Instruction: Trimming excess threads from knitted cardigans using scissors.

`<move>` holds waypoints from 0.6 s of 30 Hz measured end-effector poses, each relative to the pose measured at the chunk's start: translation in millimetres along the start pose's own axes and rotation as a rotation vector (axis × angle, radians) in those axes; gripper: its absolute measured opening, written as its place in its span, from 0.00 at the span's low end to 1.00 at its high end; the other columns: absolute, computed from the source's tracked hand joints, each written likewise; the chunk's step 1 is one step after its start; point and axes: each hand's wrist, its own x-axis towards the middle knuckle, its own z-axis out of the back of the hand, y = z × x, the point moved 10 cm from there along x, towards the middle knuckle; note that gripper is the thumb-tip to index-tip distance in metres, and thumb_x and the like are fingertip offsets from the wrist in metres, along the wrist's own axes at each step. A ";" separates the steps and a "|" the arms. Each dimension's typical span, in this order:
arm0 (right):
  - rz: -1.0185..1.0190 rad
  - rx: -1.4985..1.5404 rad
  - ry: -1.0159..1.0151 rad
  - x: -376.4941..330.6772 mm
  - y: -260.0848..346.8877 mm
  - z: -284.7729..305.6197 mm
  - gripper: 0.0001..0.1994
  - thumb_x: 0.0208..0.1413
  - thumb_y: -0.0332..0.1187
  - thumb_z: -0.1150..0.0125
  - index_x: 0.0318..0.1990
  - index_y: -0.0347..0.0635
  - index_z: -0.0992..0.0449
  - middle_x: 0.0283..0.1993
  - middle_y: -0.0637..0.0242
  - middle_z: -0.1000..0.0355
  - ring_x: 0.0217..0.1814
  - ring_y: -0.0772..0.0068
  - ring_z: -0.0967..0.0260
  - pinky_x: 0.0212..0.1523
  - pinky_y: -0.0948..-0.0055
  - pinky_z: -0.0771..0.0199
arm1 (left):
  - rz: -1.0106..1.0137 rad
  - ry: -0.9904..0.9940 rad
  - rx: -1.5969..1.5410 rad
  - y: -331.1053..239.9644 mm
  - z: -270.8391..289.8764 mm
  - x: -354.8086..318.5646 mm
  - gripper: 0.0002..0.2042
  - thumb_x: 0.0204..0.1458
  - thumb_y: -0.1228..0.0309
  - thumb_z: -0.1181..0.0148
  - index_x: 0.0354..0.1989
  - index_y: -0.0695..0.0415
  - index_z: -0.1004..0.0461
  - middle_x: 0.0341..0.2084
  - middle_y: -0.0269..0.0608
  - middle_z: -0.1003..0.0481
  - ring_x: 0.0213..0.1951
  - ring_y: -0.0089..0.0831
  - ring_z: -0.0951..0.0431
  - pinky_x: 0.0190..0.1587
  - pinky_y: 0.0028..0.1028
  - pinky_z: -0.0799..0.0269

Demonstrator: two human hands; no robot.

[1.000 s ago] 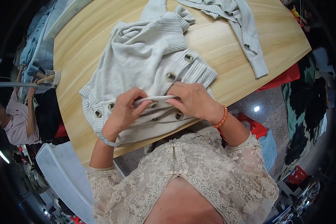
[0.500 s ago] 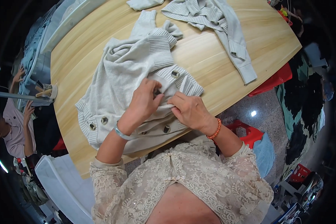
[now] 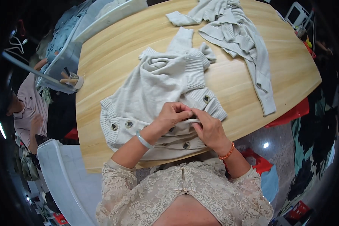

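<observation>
Reaching in from lace sleeves [image 3: 118, 180], two bare hands meet over a pale knit cardigan [image 3: 150, 86] lying along the near edge of the wooden surface [image 3: 113, 56]. Below that edge, a white plastic bin [image 3: 52, 165] stands by the near left corner, and a red plastic stool [image 3: 258, 162] with a light blue cloth [image 3: 270, 182] sits to the right. The left hand [image 3: 172, 115], a pale bangle [image 3: 144, 140] at its wrist, has thumb and fingertips closed on a narrow fold of the knit; the right hand [image 3: 211, 128], wearing an orange bead bracelet [image 3: 227, 151], pinches the same fold just beside them. Dark buttons [image 3: 129, 124] show to either side, and one sleeve of the cardigan points toward the far edge. At the left edge, a small cup [image 3: 79, 82] holds tools, near a person in a pink shirt [image 3: 30, 98]. A second knit garment [image 3: 248, 45] spreads from the far edge down toward the right edge. Past the far left corner, a translucent tub [image 3: 113, 17] adjoins heaped blue-grey garments [image 3: 69, 32]
</observation>
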 end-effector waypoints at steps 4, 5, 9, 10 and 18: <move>0.029 -0.089 0.043 -5.6 7.9 -3.3 0.22 0.51 0.27 0.37 0.54 0.36 0.33 0.39 0.54 0.29 0.38 0.51 0.27 0.37 0.60 0.25 | 0.049 0.047 0.063 11.3 0.6 -2.5 0.09 0.54 0.70 0.33 0.39 0.63 0.21 0.31 0.32 0.21 0.33 0.15 0.24 0.35 0.16 0.29; -0.006 -0.100 0.071 -7.5 5.1 -5.3 0.21 0.51 0.27 0.37 0.53 0.36 0.32 0.39 0.54 0.30 0.37 0.51 0.27 0.36 0.60 0.25 | 0.037 0.085 0.068 12.3 -1.6 -3.7 0.10 0.55 0.71 0.34 0.41 0.64 0.22 0.34 0.34 0.21 0.36 0.17 0.24 0.39 0.18 0.27; -0.051 0.051 0.064 -3.9 -8.4 0.9 0.16 0.51 0.26 0.38 0.48 0.36 0.28 0.38 0.51 0.30 0.36 0.47 0.28 0.36 0.58 0.26 | -0.212 0.203 0.201 -7.6 -16.2 -18.3 0.13 0.55 0.76 0.37 0.47 0.67 0.24 0.39 0.36 0.21 0.42 0.20 0.23 0.47 0.21 0.27; -0.069 0.126 0.074 -2.2 -11.8 1.2 0.15 0.50 0.24 0.38 0.47 0.36 0.27 0.36 0.52 0.29 0.35 0.51 0.28 0.34 0.63 0.27 | -0.167 0.182 0.220 -4.3 -12.8 -17.8 0.12 0.55 0.77 0.37 0.47 0.66 0.23 0.38 0.35 0.21 0.41 0.18 0.24 0.46 0.20 0.28; 0.012 0.213 0.073 0.9 -21.4 -3.0 0.16 0.50 0.18 0.44 0.48 0.34 0.25 0.36 0.53 0.27 0.38 0.53 0.26 0.40 0.65 0.27 | -0.254 0.017 0.482 -9.9 0.2 -17.6 0.07 0.56 0.80 0.43 0.41 0.65 0.22 0.29 0.30 0.25 0.32 0.15 0.31 0.34 0.18 0.34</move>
